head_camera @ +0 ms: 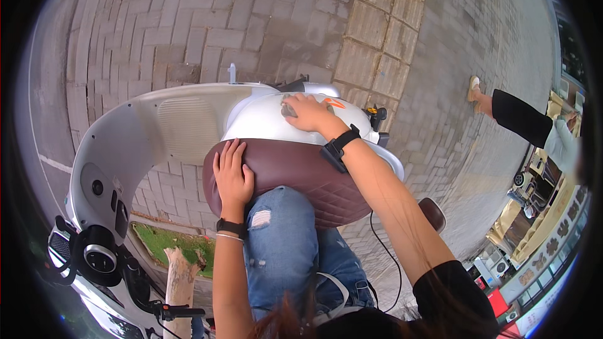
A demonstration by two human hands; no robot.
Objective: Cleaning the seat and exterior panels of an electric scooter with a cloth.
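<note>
A white electric scooter with a maroon leather-look seat point(278, 165) stands in front of me. My left hand point(232, 174) lies flat on the seat's front part with its fingers extended, holding nothing. Beyond the seat, my right hand point(308, 113) presses a greyish cloth point(288, 107) to the white side panel point(268, 122). That hand partly covers both the cloth and an orange mark point(334, 102) on the panel. My jeans-clad knee point(282, 212) is against the near side of the seat.
The scooter's ribbed footboard point(188, 127) and handlebar grip point(181, 311) extend left. A maroon backrest pad point(432, 215) is at right. A tree trunk point(178, 282) rises at lower left. A pedestrian point(523, 117) is on the brick pavement point(264, 23), near shopfronts.
</note>
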